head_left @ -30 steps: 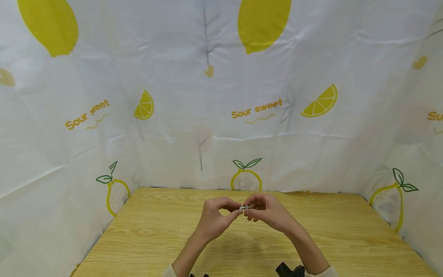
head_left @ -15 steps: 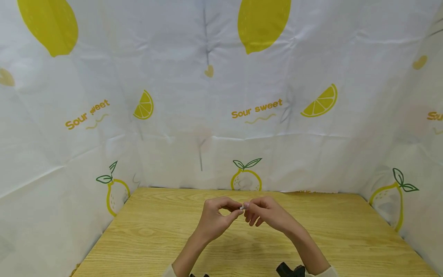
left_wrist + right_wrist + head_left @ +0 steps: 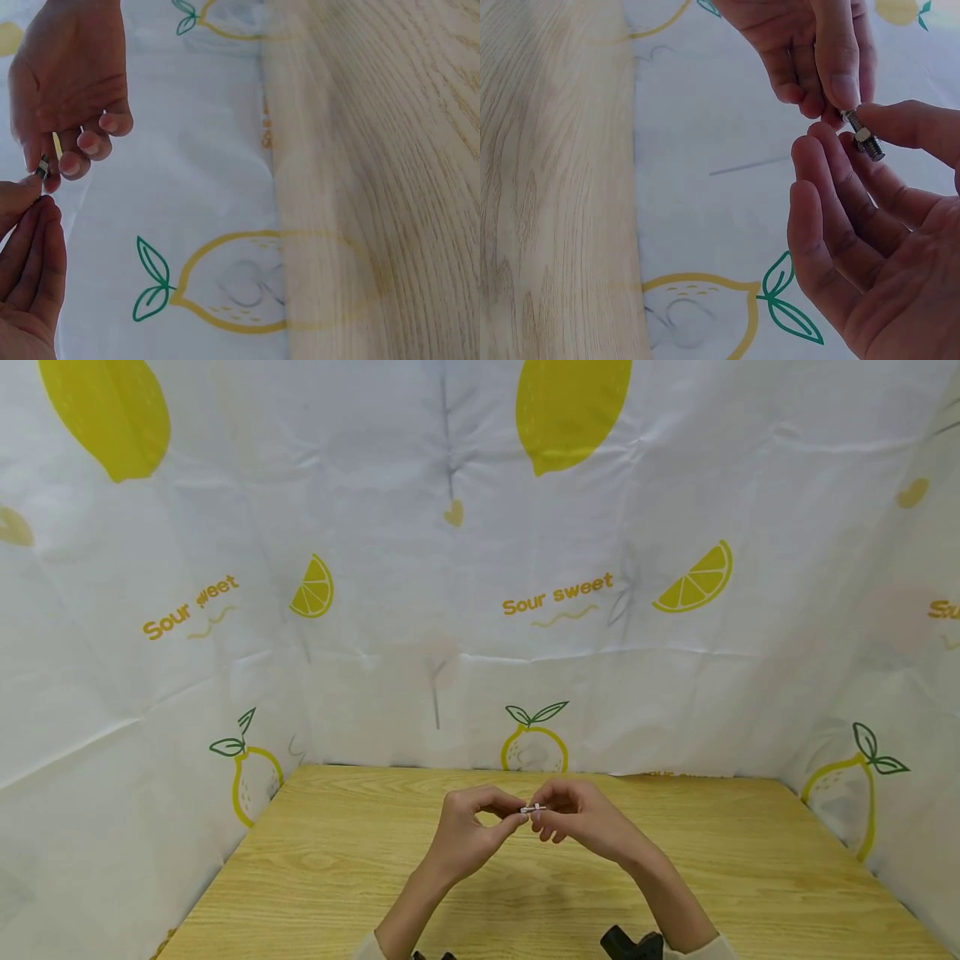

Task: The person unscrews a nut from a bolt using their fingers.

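In the head view, my left hand [image 3: 463, 833] pinches one end of a small metal bolt [image 3: 527, 810] between thumb and fingertips. The bolt lies roughly level above the table. A hex nut [image 3: 863, 135] sits partway along it, and the threaded end [image 3: 876, 151] sticks out beyond the nut in the right wrist view. Thumb and index finger of my right hand [image 3: 588, 823] are on either side of the nut, the other fingers loosely bent below. My left fingertips hide the held end. In the left wrist view, the bolt [image 3: 43, 166] is small and partly covered.
Below both hands is a wood-grain table [image 3: 337, 868]. A white lemon-print cloth [image 3: 405, 610] hangs behind the table and along its sides. Dark wrist gear [image 3: 632, 943] shows at the bottom edge near the right sleeve.
My right fingers rolled forward over the nut half a second ago, covering it, and have come back so the nut and bolt end show again. The left hand has kept its pinch in place.
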{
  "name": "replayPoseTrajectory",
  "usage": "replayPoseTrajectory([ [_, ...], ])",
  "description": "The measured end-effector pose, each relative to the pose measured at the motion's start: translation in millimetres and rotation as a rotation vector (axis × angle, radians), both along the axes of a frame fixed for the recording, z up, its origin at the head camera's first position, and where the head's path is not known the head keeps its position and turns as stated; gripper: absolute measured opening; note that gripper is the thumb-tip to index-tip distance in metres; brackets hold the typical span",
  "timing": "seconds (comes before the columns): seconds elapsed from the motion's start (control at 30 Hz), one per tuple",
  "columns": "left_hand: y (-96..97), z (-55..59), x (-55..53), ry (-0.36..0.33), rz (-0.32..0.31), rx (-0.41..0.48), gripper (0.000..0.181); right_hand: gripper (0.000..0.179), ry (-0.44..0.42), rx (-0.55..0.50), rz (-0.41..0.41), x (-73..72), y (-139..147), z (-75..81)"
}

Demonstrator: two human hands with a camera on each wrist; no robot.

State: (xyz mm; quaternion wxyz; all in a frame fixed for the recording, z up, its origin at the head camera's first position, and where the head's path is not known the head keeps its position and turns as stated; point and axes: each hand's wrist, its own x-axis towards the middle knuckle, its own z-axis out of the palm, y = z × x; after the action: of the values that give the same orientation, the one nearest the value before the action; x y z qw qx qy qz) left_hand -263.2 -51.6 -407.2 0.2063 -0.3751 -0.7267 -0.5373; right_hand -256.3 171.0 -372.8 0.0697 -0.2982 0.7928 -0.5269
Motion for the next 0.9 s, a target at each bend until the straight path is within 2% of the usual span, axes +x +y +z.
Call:
replayPoseTrajectory([
  [0.23, 0.5, 0.4, -0.2, -0.001, -0.003, -0.003, 0.005, 0.025, 0.005, 0.018, -0.025, -0.6, -1.3, 0.3],
  [0.5, 1.1, -1.7, -1.7, 0.023, 0.001, 0.001, 0.005, 0.038, -0.044, 0.067, -0.020, 2.3, -1.2, 2.4],
  [0.63, 0.8, -2.7, -2.4, 0.032, 0.009, -0.004, 0.005, 0.031, -0.024, 0.045, -0.020, 2.0, -0.8, 2.1],
  [0.9, 0.7, -0.2, -0.5, 0.002, 0.012, -0.003, 0.006, 0.019, 0.001, -0.003, -0.016, 0.3, -2.3, 0.1],
])
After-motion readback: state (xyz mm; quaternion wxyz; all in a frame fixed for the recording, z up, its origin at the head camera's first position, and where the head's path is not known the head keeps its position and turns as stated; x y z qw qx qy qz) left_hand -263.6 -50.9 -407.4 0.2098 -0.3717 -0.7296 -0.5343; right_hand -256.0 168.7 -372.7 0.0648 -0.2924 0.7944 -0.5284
